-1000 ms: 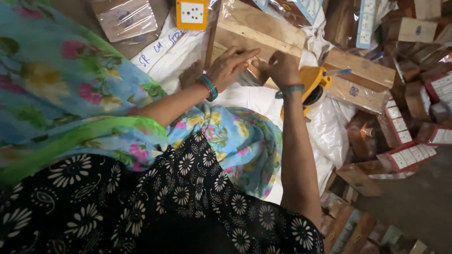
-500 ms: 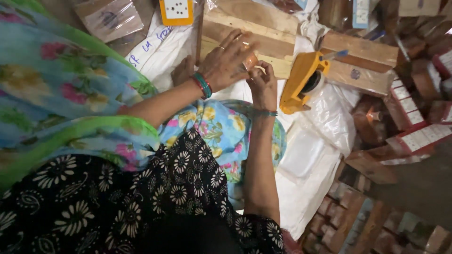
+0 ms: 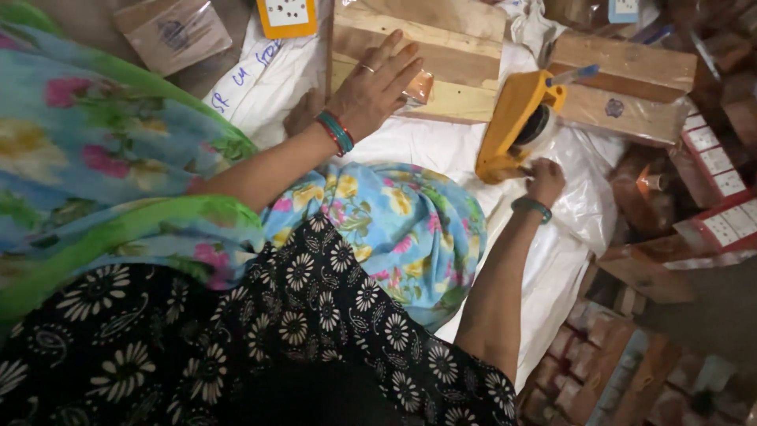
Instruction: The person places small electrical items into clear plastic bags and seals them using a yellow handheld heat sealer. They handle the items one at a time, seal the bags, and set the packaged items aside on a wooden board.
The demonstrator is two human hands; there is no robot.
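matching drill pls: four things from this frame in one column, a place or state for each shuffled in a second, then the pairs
1. left hand
2. right hand
3. yellow tape dispenser
4. white and yellow socket plate

a. at the top edge of the picture, left of the wooden board
b. spread flat on the wooden board
c. propped at a tilt on the white plastic sheet
d. at the lower end of the tape dispenser

Pairs: 1-b, 2-d, 3-c, 4-a
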